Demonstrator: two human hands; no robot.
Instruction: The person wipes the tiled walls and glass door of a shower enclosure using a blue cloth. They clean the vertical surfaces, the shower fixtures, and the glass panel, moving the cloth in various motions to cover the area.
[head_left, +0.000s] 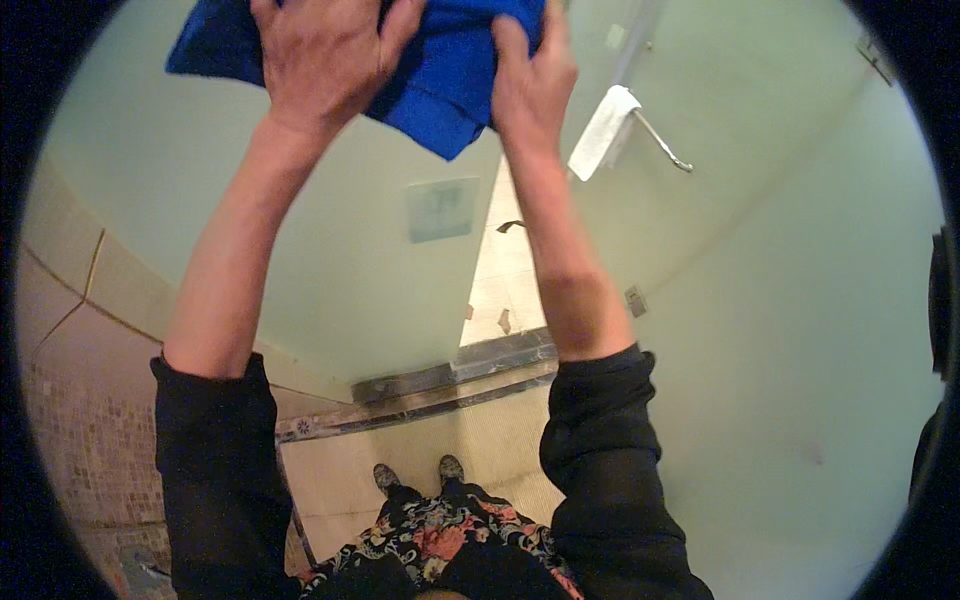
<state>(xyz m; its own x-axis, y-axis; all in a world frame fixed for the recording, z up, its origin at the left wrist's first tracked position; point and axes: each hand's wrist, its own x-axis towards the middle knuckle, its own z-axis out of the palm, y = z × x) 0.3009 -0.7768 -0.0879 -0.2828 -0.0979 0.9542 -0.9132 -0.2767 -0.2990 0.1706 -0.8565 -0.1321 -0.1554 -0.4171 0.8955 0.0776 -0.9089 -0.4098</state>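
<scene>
At the top of the head view a blue cloth (442, 90) is spread between my raised hands, against a frosted glass panel (352, 277). My left hand (322, 64) lies over the cloth's left part, thumb out to the side, its fingertips cut off by the picture's edge. On the right side, my right hand (534, 79) grips the cloth's edge with the thumb on top. One corner of the cloth hangs down between my wrists.
To the right stands a frosted glass door (765, 322) with a metal hinge (636, 301). A white towel (604, 135) hangs on a metal bar (664, 141). A narrow gap shows a lit tiled area (499, 277) behind a dark stone sill (510, 351). Mosaic tiles (90, 442) cover the left side.
</scene>
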